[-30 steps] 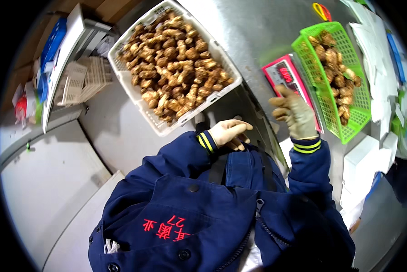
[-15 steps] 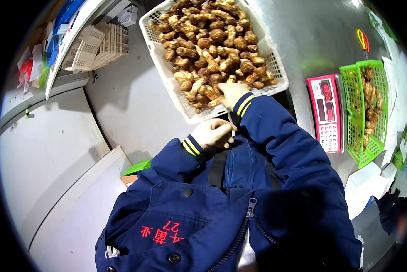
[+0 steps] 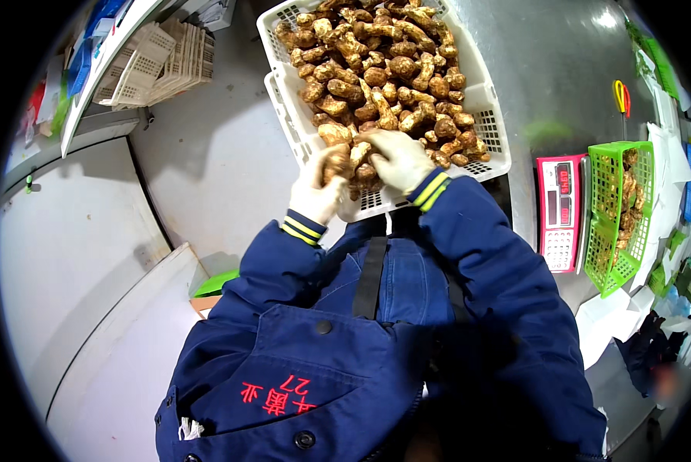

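Note:
A white perforated plastic crate [image 3: 486, 98] is heaped with brown and cream mushrooms [image 3: 376, 75], stubby stems and rounded caps among them. Both my hands wear pale gloves and work at its near edge. My left hand [image 3: 315, 191] is closed around a brown mushroom [image 3: 335, 165] over the crate's near left corner. Close beside it, my right hand [image 3: 403, 160] has its fingers bent over a paler mushroom [image 3: 360, 154]; its fingertips are partly hidden among the heap.
On the metal table [image 3: 507, 46] to the right stands a red and white digital scale [image 3: 559, 215]. A green basket [image 3: 606, 223] with mushrooms is beside it, scissors [image 3: 621, 98] beyond. Stacked pale crates [image 3: 168, 61] sit at the upper left. A green container [image 3: 214, 283] is left of my arm.
My left hand has moved up and left from near my waist to the crate and now grips a mushroom. My right hand remains at the crate's near edge, with its fingers now more bent.

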